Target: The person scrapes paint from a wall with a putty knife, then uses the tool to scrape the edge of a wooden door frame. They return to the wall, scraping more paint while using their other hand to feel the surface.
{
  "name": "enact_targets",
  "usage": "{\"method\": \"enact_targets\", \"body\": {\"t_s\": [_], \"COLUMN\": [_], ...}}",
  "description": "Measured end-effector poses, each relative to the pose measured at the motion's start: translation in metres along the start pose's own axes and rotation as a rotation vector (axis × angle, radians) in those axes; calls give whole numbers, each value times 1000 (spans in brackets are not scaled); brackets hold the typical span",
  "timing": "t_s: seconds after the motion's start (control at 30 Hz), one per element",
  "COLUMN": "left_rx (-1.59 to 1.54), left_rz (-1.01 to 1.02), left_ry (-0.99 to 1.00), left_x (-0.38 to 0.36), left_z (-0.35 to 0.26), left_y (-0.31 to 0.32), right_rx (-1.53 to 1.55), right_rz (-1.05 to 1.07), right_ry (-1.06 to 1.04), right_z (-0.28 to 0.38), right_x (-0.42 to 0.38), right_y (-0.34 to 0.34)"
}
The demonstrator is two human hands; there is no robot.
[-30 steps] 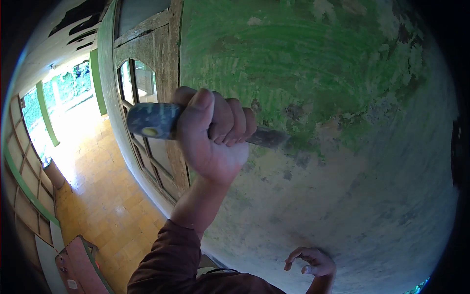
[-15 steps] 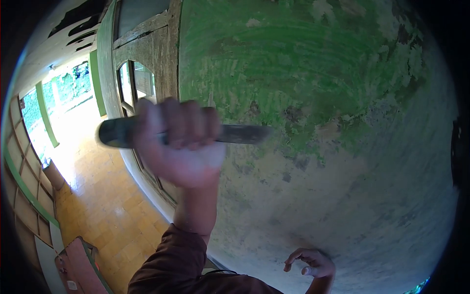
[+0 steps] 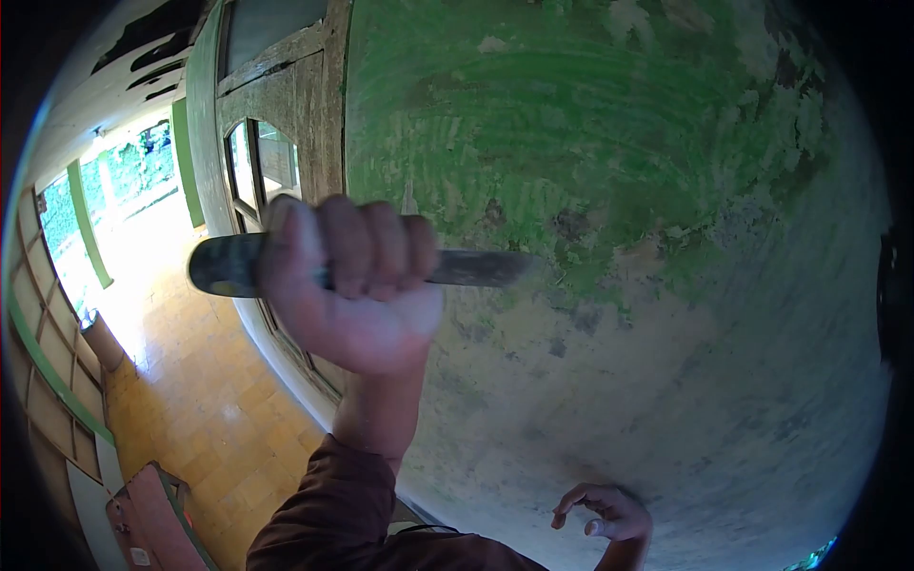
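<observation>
Left of center, toward nine o'clock, our left hand [image 3: 357,285] wraps its fingers tightly around a flat-bladed tool [image 3: 481,268], blade toward three o'clock. At five o'clock, our empty right hand [image 3: 614,514] curls loosely near the wall [image 3: 609,400]. Beyond, toward ten: a weathered door [image 3: 309,105].

Open room between left hand [image 3: 350,295] and right hand [image 3: 611,514], wall [image 3: 609,390] behind

Our left hand [image 3: 352,285] hides the bladed tool's [image 3: 224,265] middle; toward five o'clock, the lower edge cuts off our right forearm [image 3: 622,554].
</observation>
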State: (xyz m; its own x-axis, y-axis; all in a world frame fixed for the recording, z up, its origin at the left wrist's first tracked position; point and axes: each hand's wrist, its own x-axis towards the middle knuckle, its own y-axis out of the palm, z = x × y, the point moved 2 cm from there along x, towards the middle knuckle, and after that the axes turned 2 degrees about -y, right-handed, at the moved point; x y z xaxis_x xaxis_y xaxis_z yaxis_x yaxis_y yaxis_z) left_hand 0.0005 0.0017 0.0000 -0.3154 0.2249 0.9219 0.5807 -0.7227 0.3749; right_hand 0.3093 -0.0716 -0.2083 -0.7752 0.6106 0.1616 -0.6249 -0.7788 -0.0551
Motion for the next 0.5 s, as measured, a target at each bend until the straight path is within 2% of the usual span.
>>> {"method": "enact_targets", "body": {"t_s": [0.1, 0.17, 0.23, 0.3, 0.37, 0.43, 0.5], "left_rx": [25, 6, -6, -123, -60, -12, 18], "left_rz": [23, -24, -5, -110, -100, -203, -157], "left_ry": [22, -99, -63, 18, 18, -246, -174], "left_x": [-2, -8, -4, 6, 0, -11, -7], "left_z": [10, 18, 6, -7, 11, 34, 22], "left_y": [0, 6, -1, -6, -7, 1, -4], "right_rx": [-7, -6, -28, -33, -32, -39, -52], "right_rz": [5, 13, 6, 12, 15, 35, 37], "right_ry": [-7, 0, 11, 4, -2, -3, -3], "right_z": [-3, -2, 0, 3, 1, 0, -1], "right_x": [1, 0, 0, 2, 2, 1, 1], "right_y": [0, 0, 1, 1, 2, 0, -1]}}
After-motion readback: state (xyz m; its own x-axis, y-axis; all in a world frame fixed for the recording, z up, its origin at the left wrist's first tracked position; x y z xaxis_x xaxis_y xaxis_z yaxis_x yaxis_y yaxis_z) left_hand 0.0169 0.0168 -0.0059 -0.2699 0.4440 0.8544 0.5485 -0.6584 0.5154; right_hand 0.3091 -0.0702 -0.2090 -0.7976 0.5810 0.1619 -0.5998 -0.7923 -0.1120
